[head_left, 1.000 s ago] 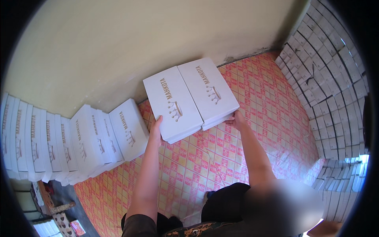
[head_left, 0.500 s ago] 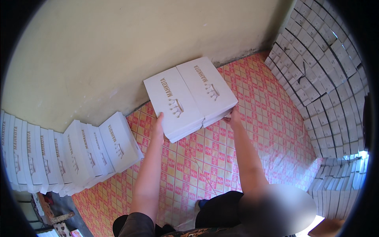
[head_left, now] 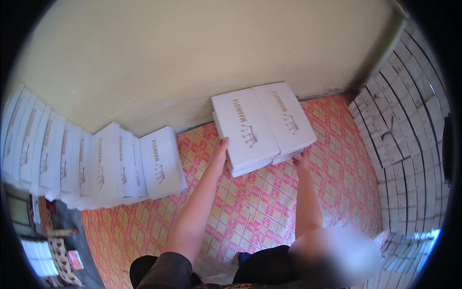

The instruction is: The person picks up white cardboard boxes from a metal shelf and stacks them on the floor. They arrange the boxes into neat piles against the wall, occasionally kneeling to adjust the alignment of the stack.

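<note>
A bundle of flat white cardboard boxes [head_left: 250,139] lies between my two hands, its top printed with gold crowns and lettering. A dark band or seam runs across its middle. My left hand [head_left: 220,151] is pressed to its left side near the front corner, thumb up along the edge. At the front right corner, my right hand [head_left: 302,161] curls its fingers round the lower edge; part of them is hidden beneath. The bundle is close to the wall, and I cannot tell whether it rests fully on the floor.
A row of similar white box stacks [head_left: 161,164] lines the wall on the left. Tall walls of strapped white boxes [head_left: 399,125] stand on the right. A plain beige wall [head_left: 207,48] rises behind. Pink and yellow checked sheeting [head_left: 250,207] covers the floor.
The bundle has moved to the right, away from the row of stacks, with both hands still on it. My view has shifted too, showing more of the wall.
</note>
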### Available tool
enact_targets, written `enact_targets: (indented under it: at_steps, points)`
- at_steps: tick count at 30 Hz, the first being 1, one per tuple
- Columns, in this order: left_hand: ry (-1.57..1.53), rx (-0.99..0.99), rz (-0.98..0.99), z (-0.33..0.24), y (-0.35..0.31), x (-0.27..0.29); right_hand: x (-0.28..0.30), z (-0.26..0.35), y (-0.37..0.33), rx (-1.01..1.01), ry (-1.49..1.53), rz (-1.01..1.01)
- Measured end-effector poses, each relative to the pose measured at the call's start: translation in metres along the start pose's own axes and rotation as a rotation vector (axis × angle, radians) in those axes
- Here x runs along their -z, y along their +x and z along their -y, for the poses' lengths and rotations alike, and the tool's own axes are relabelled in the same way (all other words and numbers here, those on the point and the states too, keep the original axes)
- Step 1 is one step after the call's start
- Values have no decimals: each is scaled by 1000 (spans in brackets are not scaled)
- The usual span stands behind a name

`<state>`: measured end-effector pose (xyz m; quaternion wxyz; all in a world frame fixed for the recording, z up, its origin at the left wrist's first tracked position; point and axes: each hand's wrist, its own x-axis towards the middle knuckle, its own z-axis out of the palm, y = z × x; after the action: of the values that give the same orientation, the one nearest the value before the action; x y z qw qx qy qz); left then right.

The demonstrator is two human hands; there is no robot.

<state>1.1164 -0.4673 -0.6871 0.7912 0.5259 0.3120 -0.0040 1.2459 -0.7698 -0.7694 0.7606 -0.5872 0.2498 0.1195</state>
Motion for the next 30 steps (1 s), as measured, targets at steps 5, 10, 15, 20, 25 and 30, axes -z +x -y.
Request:
enact_targets:
  at_steps: [5,10,15,20,25,30]
  points:
    - [279,-47,44,-66,-61,29,38,-30,-8,-181,-448,112]
    - [618,57,144,-92,-176,174,-78,-29,-122,-483,-1065,830]
    - [419,189,-51,-77,-268,274,-184,-30,-226,-374,-1145,1306]
    - [21,-106,-753,-55,-307,347,-302,-59,-336,-175,-1034,1537]
    - [-31,-235,-870,-41,-284,376,-376,-98,-398,-164,-881,1334]
    - [-207,-575,-833,-34,-280,377,-400,-110,-423,-158,-906,1323]
